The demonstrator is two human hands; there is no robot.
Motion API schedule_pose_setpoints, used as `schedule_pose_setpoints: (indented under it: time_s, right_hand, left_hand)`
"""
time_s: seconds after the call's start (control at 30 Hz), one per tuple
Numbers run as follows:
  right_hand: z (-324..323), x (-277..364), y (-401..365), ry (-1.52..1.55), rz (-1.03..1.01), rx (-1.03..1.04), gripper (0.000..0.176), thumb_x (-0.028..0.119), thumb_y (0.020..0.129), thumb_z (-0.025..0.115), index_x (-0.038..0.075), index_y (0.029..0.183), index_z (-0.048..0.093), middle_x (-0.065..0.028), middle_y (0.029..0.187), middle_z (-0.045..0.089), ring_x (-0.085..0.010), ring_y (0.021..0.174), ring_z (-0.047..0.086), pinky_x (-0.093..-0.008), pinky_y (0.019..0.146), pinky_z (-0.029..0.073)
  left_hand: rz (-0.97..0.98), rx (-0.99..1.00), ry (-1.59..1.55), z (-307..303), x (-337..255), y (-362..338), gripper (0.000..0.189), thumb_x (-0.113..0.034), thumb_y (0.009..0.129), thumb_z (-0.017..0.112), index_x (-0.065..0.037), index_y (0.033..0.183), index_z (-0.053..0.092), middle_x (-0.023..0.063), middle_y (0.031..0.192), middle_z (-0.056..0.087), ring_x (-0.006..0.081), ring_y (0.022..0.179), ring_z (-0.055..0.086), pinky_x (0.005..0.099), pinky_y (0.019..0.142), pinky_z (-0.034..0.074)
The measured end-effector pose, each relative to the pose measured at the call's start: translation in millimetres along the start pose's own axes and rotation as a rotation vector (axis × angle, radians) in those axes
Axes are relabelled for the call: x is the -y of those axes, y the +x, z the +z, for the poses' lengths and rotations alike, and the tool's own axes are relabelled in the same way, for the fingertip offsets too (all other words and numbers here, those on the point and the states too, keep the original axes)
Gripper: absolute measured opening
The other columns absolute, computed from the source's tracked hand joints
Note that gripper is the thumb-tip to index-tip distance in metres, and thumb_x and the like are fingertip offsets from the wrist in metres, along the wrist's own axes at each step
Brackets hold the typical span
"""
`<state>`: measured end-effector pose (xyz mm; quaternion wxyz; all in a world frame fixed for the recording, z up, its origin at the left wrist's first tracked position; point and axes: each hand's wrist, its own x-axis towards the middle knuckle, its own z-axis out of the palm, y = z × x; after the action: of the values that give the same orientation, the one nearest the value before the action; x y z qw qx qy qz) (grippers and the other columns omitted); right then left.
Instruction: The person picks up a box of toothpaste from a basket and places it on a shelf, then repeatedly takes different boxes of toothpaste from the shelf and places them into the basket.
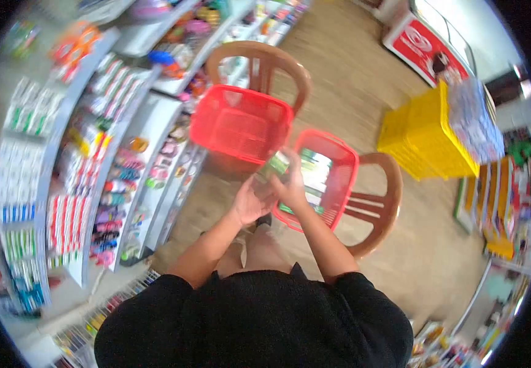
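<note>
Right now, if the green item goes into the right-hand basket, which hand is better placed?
Probably right: the right hand has fingers on the green item, beside the right-hand basket; the left hand is farther away.

Small shop interior: shelves (78,178) stood packed with rows of boxed and bagged goods, red-sided freezer (428,46) bore ice-cream-style logo, yellow crate (415,132) and more stocked racks (486,205) lined far side of floor (323,80).
</note>
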<state>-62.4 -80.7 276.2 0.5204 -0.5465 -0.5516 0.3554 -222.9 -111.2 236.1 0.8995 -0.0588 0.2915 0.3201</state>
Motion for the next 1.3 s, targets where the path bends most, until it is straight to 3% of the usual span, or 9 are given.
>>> schedule_pose_setpoints:
  time_s: [0.1,0.23,0.33,0.4,0.43,0.6,0.9,1.1,1.3]
  right_hand:
    - [31.1,88.8,-11.3,0.001,-0.263,0.493,0.055,-0.002,0.072,0.064,0.009,0.125,0.051,-0.0138,0.127,0.057,-0.0305,0.118,0.056,-0.0368,0.093,0.048]
    - [87.0,123.8,-40.8,-0.070,-0.662,0.890,0.050,-0.006,0.066,0.062,0.015,0.111,0.062,-0.0090,0.129,0.056,-0.0291,0.100,0.064,-0.0335,0.073,0.054]
    - [127.2,148.1,-65.6,-0.132,-0.807,1.013,0.050,-0.007,0.064,0.062,0.018,0.107,0.064,-0.0060,0.131,0.053,-0.0249,0.095,0.064,-0.0334,0.065,0.053]
    - [156.8,155.3,-79.9,0.032,-0.762,0.920,0.048,-0.008,0.062,0.063,0.018,0.102,0.066,-0.0063,0.134,0.049,-0.0225,0.094,0.062,-0.0305,0.065,0.051]
    - [168.9,165.5,-82.7,0.058,-0.761,0.946,0.046,-0.011,0.062,0.067,0.014,0.101,0.066,-0.0135,0.132,0.047,-0.0275,0.093,0.058,-0.0336,0.071,0.050]
    - [259.0,200.8,-121.2,0.210,-0.861,0.912,0.045,-0.011,0.062,0.069,0.012,0.101,0.067,-0.0131,0.129,0.046,-0.0222,0.088,0.056,-0.0308,0.073,0.049]
    - [405.8,227.2,-252.4,0.300,-0.921,0.911,0.051,-0.011,0.064,0.066,0.011,0.110,0.068,-0.0099,0.113,0.053,-0.0213,0.088,0.059,-0.0295,0.076,0.052]
    - [459.2,264.6,-277.4,0.231,-0.921,0.936,0.050,0.002,0.074,0.070,0.014,0.122,0.060,-0.0132,0.129,0.046,-0.0247,0.098,0.059,-0.0336,0.084,0.050]
    - [465.3,253.1,-266.0,0.167,-0.798,0.887,0.041,0.004,0.076,0.069,0.009,0.116,0.062,-0.0131,0.130,0.045,-0.0281,0.109,0.054,-0.0384,0.088,0.048]
  left_hand:
    - [0.270,0.154,-0.006,12.1,-47.1,-62.1,0.063,-0.061,0.091,0.041,-0.013,0.130,0.050,0.0133,0.121,0.059,0.0258,0.108,0.060,0.0443,0.085,0.051]
    - [0.491,0.197,0.039,-17.0,-99.6,-157.9,0.042,-0.040,0.094,0.051,-0.013,0.126,0.050,0.0179,0.136,0.049,0.0381,0.120,0.051,0.0526,0.098,0.044]
    - [0.743,0.111,0.058,-25.5,-104.6,-248.0,0.035,-0.027,0.093,0.055,-0.010,0.123,0.048,0.0161,0.133,0.052,0.0365,0.116,0.053,0.0531,0.095,0.046]
    - [0.823,0.168,0.044,-55.8,-102.5,-298.0,0.031,-0.018,0.092,0.056,-0.013,0.121,0.049,0.0190,0.140,0.044,0.0383,0.126,0.045,0.0546,0.103,0.039]
    - [0.885,0.075,0.065,-64.3,-95.8,-323.9,0.030,-0.017,0.092,0.055,-0.013,0.122,0.048,0.0188,0.140,0.044,0.0378,0.126,0.046,0.0538,0.103,0.040]
    - [1.176,-0.222,0.009,-117.6,-45.9,-423.0,0.036,-0.020,0.096,0.052,-0.010,0.130,0.043,0.0145,0.135,0.049,0.0265,0.124,0.049,0.0401,0.105,0.041]
    - [1.380,-0.491,-0.203,-164.4,-5.4,-525.8,0.047,-0.010,0.091,0.062,-0.001,0.131,0.040,0.0132,0.121,0.056,0.0245,0.110,0.058,0.0368,0.098,0.049]
    - [1.309,-0.655,-0.059,-205.9,-49.2,-605.7,0.052,-0.015,0.090,0.063,0.001,0.134,0.041,0.0113,0.117,0.059,0.0219,0.103,0.061,0.0324,0.086,0.053]
    - [1.252,-0.845,0.226,-270.3,-146.2,-640.7,0.069,-0.018,0.082,0.073,0.011,0.134,0.038,0.0154,0.113,0.060,0.0225,0.097,0.062,0.0318,0.081,0.053]
